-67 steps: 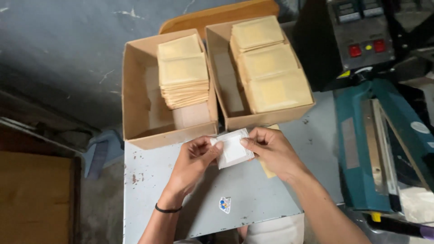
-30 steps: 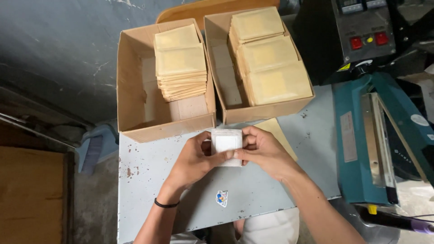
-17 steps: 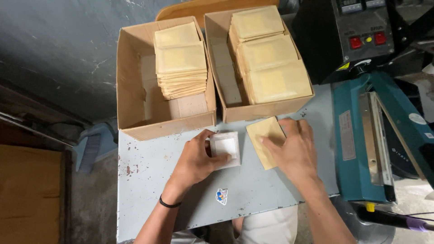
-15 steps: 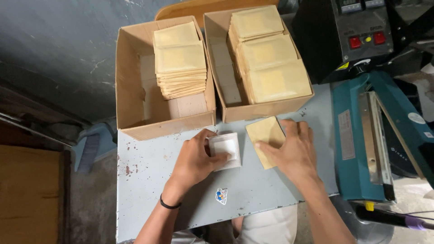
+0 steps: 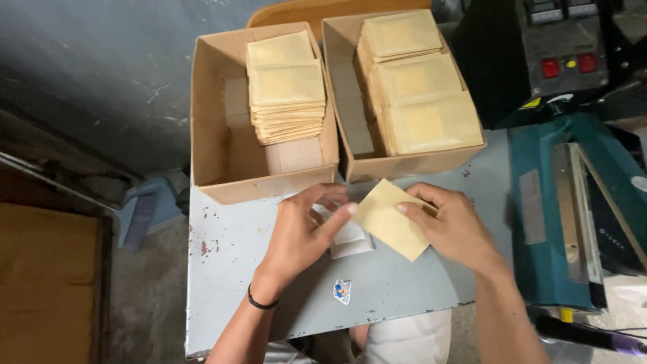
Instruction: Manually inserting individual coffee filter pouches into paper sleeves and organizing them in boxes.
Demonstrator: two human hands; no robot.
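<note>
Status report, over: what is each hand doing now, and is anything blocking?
Left hand on white packet, fingertip touching tan envelope. Right hand holds the envelope. Two cardboard boxes close behind; nothing between the hands.

Both arms come in bare from the near edge, no sleeves anywhere in view, and neither the left hand (image 5: 300, 232) nor the right hand (image 5: 451, 226) has gloves on; can't spot any rings or a watch either. The only thing worn on the arms is a thin black band (image 5: 259, 302) around the left wrist, looks like a plain hair tie or cord bracelet, snug and narrow. Right down at the near edge between the forearms there's a bit of light, whitish clothing (image 5: 404, 340), too cropped to tell what garment it is.
</note>
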